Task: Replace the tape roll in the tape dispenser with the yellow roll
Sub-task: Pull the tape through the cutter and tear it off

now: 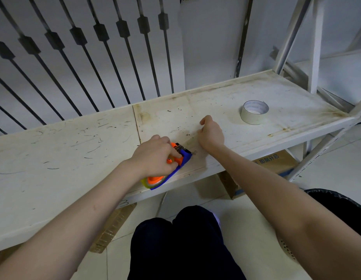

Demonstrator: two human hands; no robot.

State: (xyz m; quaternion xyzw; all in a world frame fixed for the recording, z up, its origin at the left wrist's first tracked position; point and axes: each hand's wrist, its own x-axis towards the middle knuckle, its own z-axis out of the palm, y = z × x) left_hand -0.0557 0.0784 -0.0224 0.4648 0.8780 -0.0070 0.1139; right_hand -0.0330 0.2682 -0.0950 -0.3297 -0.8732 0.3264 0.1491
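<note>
The tape dispenser (178,158), blue-bodied with orange parts, lies near the front edge of the scuffed white shelf (64,150). A yellow roll (146,183) shows at its near end, seated around an orange hub. The left hand (155,158) presses down on the dispenser, fingers closed over it. The right hand (211,133) rests just beside it, loosely curled; whether it pinches anything cannot be told. A pale tape roll (254,112) stands well apart to the right.
</note>
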